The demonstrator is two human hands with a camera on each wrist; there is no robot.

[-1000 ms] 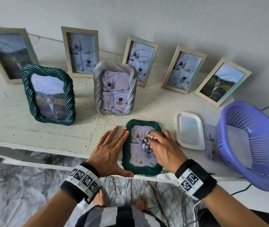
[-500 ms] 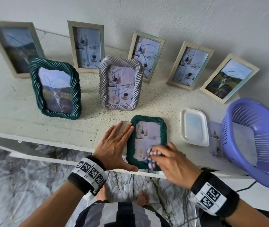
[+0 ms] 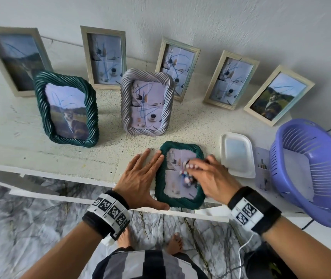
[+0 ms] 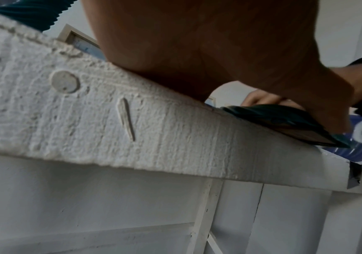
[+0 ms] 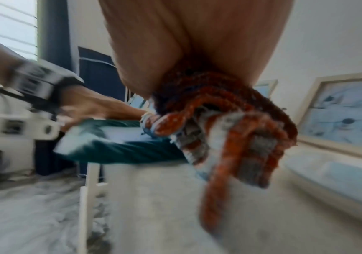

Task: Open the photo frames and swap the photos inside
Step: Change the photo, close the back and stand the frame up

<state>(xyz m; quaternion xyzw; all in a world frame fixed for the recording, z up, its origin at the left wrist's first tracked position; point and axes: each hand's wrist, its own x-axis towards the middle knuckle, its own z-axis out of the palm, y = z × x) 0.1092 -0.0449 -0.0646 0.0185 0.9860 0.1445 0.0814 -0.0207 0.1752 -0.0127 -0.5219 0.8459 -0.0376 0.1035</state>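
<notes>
My left hand (image 3: 140,182) lies flat with straight fingers on the counter (image 3: 108,156), thumb against the near edge of the green frame (image 3: 161,190), bracing it. The frame lies face up at the counter's front edge, its near corner slightly overhanging. My right hand (image 3: 210,176) is clenched round a knitted cloth (image 5: 230,137), orange, grey and white, bunched over the glass; the blur suggests a wipe across the front. So I judge this to be cleaning the closed frame, with its photo (image 3: 180,186) inside. The next move would call for turning it over to reach the back, which needs both hands free of the cloth.

The frame is a rounded rectangle with a twisted, rope-like ribbed rim, glossy dark green. The cloth looks soft and loose, with a strand dangling. The counter is rough, speckled white. Beside the frame sit a smooth white tray (image 3: 237,156) and a slotted purple basket (image 3: 311,172).
</notes>
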